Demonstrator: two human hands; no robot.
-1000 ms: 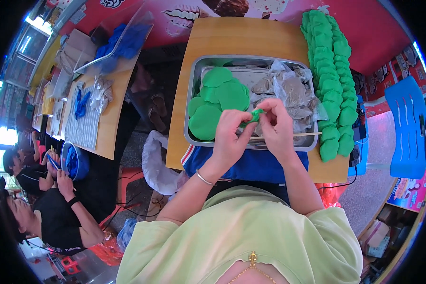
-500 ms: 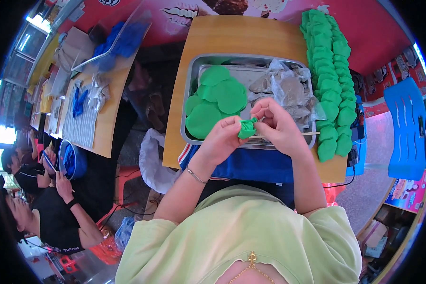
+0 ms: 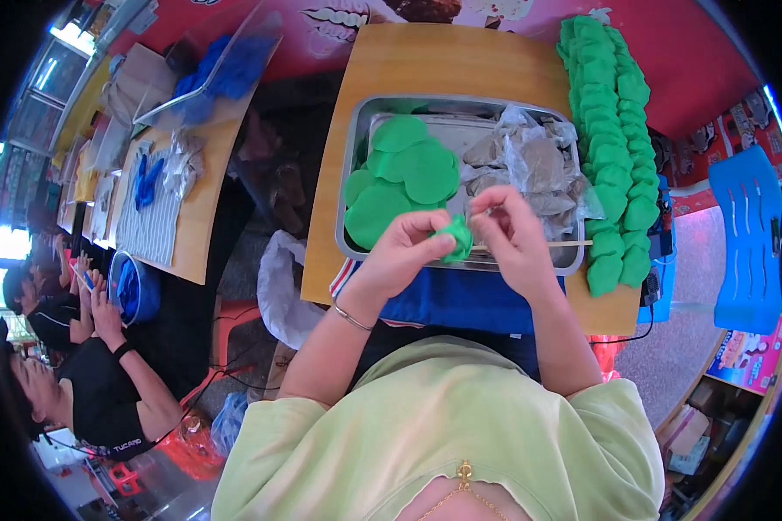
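Seen through the head camera I follow remotely: a small crumpled bundle of bright green, thin sheet material (image 3: 457,240) is held above the near edge of a shallow rectangular metal tray (image 3: 347,165) on a light-brown wooden bench (image 3: 460,61).

I judge the bundle very light, soft and pliable, easily squashed and likely to spring open if let go. It does not look slippery, though I cannot tell its surface for sure. I would take hold at its gathered side, thumb against fingertips, with a light pinch.

The person's left hand (image 3: 408,252) does just that, pinching the bundle from the left, fingers curled over and thumb beneath. The right hand (image 3: 508,239) is raised just beside it, palm turned inward, fingers bent; I cannot tell whether its fingertips touch the bundle or grip anything. Both forearms rise from the lower edge and converge.

A thin pale wooden stick (image 3: 573,243) runs rightward from behind the right hand across the tray's rim. In the tray lie flat round green sheets (image 3: 400,178), left, and brown lumps in clear plastic (image 3: 539,165), right.
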